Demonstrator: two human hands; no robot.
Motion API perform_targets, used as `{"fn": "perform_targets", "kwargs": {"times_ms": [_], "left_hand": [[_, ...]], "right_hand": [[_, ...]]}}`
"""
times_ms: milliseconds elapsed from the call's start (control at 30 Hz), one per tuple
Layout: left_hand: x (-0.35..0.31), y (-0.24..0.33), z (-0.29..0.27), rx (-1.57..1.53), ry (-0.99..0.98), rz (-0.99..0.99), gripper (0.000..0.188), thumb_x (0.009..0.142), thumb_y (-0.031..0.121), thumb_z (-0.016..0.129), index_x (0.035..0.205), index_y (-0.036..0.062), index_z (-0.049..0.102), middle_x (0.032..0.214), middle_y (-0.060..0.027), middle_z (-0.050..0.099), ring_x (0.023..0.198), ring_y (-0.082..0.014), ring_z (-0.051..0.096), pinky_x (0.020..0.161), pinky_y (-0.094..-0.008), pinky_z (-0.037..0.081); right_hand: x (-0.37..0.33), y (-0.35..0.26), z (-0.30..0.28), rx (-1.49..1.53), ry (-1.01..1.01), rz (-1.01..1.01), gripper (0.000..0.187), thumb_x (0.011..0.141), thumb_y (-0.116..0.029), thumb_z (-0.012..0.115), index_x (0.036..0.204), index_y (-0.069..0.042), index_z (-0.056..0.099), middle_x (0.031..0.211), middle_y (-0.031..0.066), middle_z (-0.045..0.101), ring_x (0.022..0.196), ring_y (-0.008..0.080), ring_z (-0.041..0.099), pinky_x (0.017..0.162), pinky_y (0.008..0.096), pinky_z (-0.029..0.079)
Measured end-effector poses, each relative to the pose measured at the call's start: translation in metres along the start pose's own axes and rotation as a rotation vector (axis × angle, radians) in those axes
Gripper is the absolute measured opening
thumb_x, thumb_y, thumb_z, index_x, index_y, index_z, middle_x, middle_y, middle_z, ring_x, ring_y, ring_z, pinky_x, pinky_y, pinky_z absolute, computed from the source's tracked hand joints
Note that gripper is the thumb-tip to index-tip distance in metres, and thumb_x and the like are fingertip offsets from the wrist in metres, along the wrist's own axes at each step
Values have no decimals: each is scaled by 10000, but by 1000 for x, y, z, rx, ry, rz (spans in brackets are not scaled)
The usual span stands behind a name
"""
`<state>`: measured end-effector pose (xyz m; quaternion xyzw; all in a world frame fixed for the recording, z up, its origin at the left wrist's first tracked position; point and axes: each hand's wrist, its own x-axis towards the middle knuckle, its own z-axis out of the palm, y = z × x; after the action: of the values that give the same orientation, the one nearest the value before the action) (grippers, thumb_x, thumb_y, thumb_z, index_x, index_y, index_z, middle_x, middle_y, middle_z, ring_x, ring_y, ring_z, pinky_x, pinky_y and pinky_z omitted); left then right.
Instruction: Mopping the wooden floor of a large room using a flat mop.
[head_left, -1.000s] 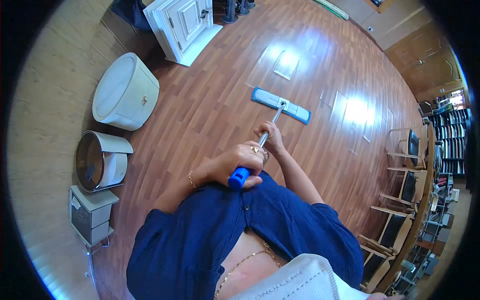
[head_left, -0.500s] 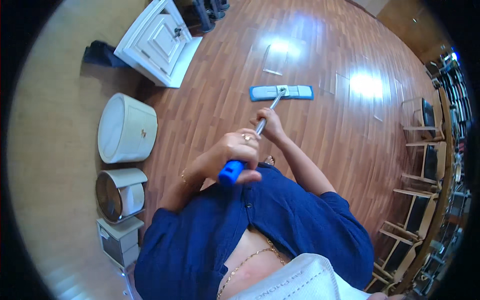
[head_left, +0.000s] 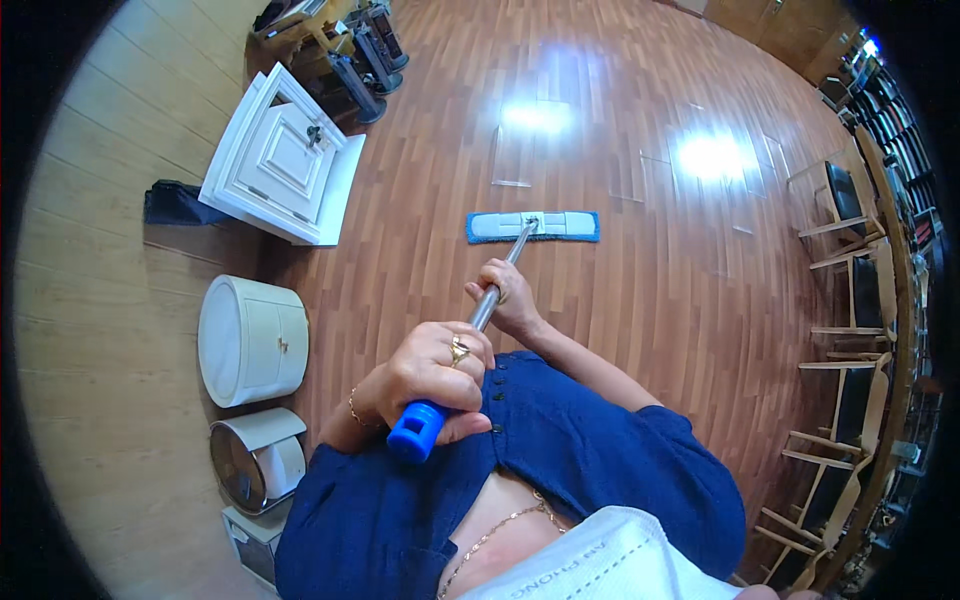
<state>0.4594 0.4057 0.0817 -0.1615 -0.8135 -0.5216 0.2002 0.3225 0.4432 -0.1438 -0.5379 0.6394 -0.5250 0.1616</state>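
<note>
I hold a flat floor mop with both hands. My left hand (head_left: 435,370) wraps round the top of its metal pole (head_left: 484,312), just beyond the blue end grip (head_left: 416,432), which points toward my body. Lower down the pole, my right hand (head_left: 508,297) is closed round the metal. At the far end, the mop head (head_left: 565,225), a wide rectangle with a pale top and blue fringe, lies flat on the wood-plank floor (head_left: 430,200) ahead of me.
Along the left wall stand a white cabinet (head_left: 290,160), a round cream cabinet (head_left: 262,340) and a small round-ended stand (head_left: 280,470). Dark-based stands (head_left: 365,95) are at the back left. Wooden chairs (head_left: 865,290) line a long counter on the right.
The view has shifted, so furniture and floor marks sit lower in the picture. The blue end grip has come nearer my body and leftward. Both hands keep their hold on the pole.
</note>
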Motion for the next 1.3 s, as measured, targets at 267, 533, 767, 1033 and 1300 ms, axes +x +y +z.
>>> {"fn": "perform_targets", "kwargs": {"times_ms": [267,533,767,1033,1300], "left_hand": [[16,-84,-31,28,16,-37,227,691,128,765,623,85,552,606,-44,540,648,-256,580,714,-388,486],[75,-198,-96,70,79,-23,211,715,120,750,651,78,554,654,-96,553,669,-294,548,676,-396,429],[107,-296,-142,178,-82,-28,237,767,157,720,641,101,528,645,-64,515,691,-270,539,903,-435,370],[137,-313,-206,116,-143,-61,219,804,182,708,666,117,550,650,-35,540,698,-228,577,1024,-493,294],[183,-273,-253,0,-140,114,163,808,182,704,700,104,610,660,-79,625,626,-288,616,917,-448,419]], "right_hand": [[78,73,-11,-13,-131,-14,245,771,-231,712,704,-49,563,774,129,563,777,345,543,684,433,448],[205,179,-30,-93,-234,-112,272,758,-186,752,685,-66,519,720,118,569,728,331,559,626,417,440],[286,258,-35,-131,-160,-80,266,708,-172,785,686,-50,549,698,132,542,685,356,552,599,427,448],[345,250,-31,-112,-59,36,268,741,-205,760,685,-57,543,725,132,550,784,357,560,700,435,459],[358,194,-26,-181,156,-29,291,783,-193,737,682,-52,503,694,121,531,702,320,510,631,415,407]]}}
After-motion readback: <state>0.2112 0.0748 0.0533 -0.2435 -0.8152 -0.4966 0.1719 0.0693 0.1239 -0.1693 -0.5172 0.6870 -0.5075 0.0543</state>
